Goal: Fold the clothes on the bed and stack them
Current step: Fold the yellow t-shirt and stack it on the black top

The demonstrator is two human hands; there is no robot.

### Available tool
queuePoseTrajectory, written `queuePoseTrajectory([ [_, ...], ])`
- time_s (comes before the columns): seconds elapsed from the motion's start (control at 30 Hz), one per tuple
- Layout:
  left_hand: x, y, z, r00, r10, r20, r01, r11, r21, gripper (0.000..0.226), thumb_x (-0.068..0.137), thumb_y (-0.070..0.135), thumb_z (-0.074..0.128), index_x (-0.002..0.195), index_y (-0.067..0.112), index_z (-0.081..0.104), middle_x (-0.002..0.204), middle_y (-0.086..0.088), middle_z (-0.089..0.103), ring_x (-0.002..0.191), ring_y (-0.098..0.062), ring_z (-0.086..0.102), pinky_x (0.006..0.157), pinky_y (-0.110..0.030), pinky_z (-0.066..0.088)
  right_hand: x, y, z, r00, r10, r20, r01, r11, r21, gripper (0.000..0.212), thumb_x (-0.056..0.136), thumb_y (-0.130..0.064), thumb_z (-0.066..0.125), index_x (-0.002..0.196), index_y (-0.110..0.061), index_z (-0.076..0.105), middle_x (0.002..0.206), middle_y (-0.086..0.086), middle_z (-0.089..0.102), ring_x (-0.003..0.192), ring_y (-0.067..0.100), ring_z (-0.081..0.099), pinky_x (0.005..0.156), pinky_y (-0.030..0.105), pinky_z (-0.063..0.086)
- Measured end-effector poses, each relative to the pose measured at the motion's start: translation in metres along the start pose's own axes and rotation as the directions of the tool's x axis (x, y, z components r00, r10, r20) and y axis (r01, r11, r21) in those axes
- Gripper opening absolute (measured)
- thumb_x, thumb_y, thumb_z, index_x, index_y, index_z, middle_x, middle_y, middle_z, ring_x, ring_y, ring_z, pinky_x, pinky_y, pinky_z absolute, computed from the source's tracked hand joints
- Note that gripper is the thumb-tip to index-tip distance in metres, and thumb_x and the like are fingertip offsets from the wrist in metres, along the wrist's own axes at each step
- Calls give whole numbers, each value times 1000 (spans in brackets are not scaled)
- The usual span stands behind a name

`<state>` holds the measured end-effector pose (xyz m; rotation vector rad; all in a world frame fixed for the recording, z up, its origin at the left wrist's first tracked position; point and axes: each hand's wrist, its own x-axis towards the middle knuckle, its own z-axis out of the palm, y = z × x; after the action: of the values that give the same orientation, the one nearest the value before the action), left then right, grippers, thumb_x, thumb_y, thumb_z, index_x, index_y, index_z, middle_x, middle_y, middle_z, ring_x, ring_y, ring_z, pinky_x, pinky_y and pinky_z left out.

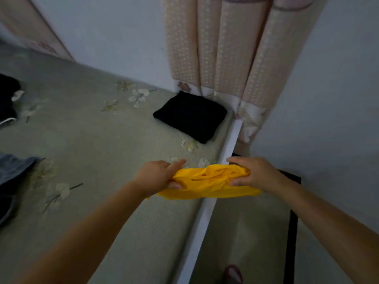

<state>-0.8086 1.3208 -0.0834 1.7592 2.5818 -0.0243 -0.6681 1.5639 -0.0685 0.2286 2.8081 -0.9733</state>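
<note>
Four garments are in view. One bright yellow, thin, crumpled cloth garment (207,181) is held at lower centre of the frame, above the right-hand edge of the grey-green bed cover with a pale flower print (92,140). One black garment folded into a flat square (190,115) lies on the bed at centre, near the far corner, just in front of the one pink dotted curtain (225,54) hanging at upper centre. One dark, unfolded garment (8,97) lies at the left edge, upper half. One blue denim-like garment (14,171) lies at the left edge, lower half, also unfolded.

Two hands are present. The left hand (155,177) grips the left end of the yellow garment, fingers curled under it and forefinger extended along the top. The right hand (252,173) grips the right end, thumb beneath and fingers wrapped over the bunched fabric. The cloth is stretched between them, sagging and wrinkled.

One dark red shoe toe (232,274) shows on the floor at bottom right.

No writing or brand mark is legible on any item.
</note>
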Motion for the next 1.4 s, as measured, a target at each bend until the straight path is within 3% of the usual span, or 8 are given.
queuePoseTrajectory([
  [0.1, 55, -17, 5, 983, -81, 165, 94, 993, -71, 85, 78, 68, 30, 146, 17, 19, 123, -11, 56, 110, -23, 53, 83, -27, 40, 40, 30, -33, 999, -22, 39, 26, 994, -105, 75, 68, -39, 76, 134, -23, 44, 131, 3, 54, 119, 19, 50, 90, 23, 35],
  [0.47, 233, -162, -7, 970, -146, 194, 154, 988, -29, 82, 82, 59, 48, 146, 19, 17, 126, -15, 52, 113, -29, 49, 85, -34, 40, 243, 76, -119, 990, 16, -140, -1, 994, 105, 62, 72, -24, 76, 128, -13, 51, 125, 10, 56, 111, 18, 50, 75, 10, 30],
  [0.73, 307, -239, -10, 946, 250, -205, -222, 963, 152, 78, 55, 50, 77, 107, -7, 63, 71, -23, 65, 59, -37, 64, 46, -37, 50, 289, 77, -103, 851, -180, -494, 86, 975, -207, 70, 60, -40, 77, 116, -1, 60, 99, 20, 65, 89, 32, 64, 71, 26, 44],
  [0.9, 307, -260, 104, 936, -9, 351, -46, 988, 146, 96, 75, 66, 52, 147, 17, 14, 135, -12, 41, 124, -26, 36, 95, -37, 29, 312, 110, 6, 902, -189, -388, 64, 947, -315, 67, 48, -42, 83, 93, 6, 69, 64, 15, 60, 51, 26, 61, 43, 23, 45],
  [1.07, 273, -251, 189, 856, -104, 506, 88, 995, 56, 86, 80, 65, 46, 147, 29, 4, 155, 2, 7, 142, -20, 4, 112, -40, 8, 307, 137, 74, 979, -2, -206, -86, 904, -419, 72, 36, -51, 87, 90, -7, 72, 89, 18, 68, 77, 35, 66, 63, 45, 53],
  [1.23, 261, -247, 193, 960, -122, 254, 147, 986, -79, 80, 79, 58, 53, 142, 14, 32, 147, -12, 33, 137, -30, 25, 111, -46, 17, 309, 140, 88, 986, -12, -166, -72, 868, -491, 82, 39, -55, 84, 102, -4, 69, 109, 22, 65, 96, 42, 63, 72, 64, 45],
  [1.33, 276, -239, 193, 999, -16, -46, 11, 994, -105, 68, 71, 54, 61, 113, 1, 63, 113, -20, 63, 106, -41, 58, 85, -62, 42, 321, 138, 91, 982, -67, -177, -17, 898, -439, 76, 48, -45, 86, 106, -1, 66, 113, 22, 62, 101, 43, 60, 75, 61, 46],
  [1.4, 288, -231, 200, 1000, 5, -9, -6, 990, -139, 65, 68, 47, 71, 113, 1, 63, 109, -20, 65, 104, -39, 60, 87, -64, 39, 329, 137, 93, 979, -134, -155, 63, 918, -393, 69, 50, -37, 87, 105, 0, 66, 112, 21, 64, 100, 40, 62, 73, 54, 52],
])
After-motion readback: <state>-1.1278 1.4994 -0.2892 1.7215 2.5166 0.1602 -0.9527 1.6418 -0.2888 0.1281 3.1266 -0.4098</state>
